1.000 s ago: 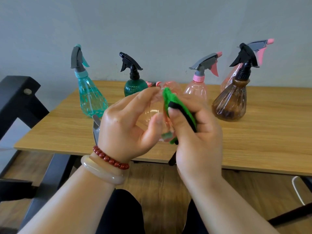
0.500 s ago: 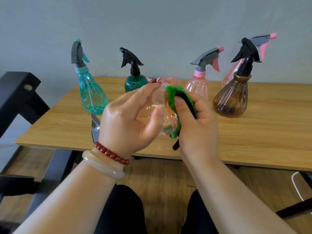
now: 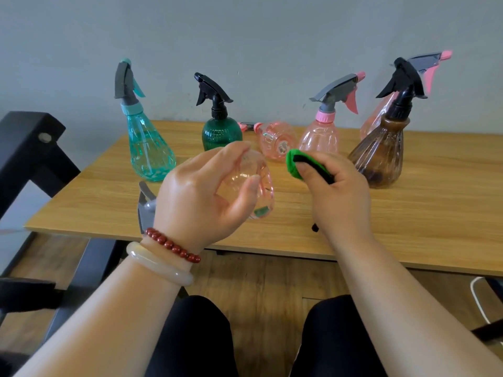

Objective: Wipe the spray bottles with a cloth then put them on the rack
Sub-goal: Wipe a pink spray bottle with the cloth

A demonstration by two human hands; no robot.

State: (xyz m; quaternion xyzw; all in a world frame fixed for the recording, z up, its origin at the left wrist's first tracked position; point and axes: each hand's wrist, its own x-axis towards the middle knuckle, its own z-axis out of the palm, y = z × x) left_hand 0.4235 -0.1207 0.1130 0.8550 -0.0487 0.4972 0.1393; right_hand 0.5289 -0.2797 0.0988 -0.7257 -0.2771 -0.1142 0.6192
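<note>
Above the near edge of the wooden bench [image 3: 408, 213], the left hand [image 3: 201, 197] had its fingers curled round a clear pink spray bottle [image 3: 257, 183]. The right hand [image 3: 340, 197] pinched a green cloth [image 3: 292, 161] just beside it. Held one-handed, the slick bottle could slip and drop.

The clear pink spray bottle [image 3: 254, 186] lies sideways in the left hand [image 3: 196, 202], the green cloth [image 3: 293, 164] just right of it, and behind it stand a teal bottle [image 3: 149, 151], dark green bottle [image 3: 220, 133], pink bottle [image 3: 319, 136] and brown bottle [image 3: 381, 157], plus a fallen pink bottle [image 3: 277, 140].
</note>
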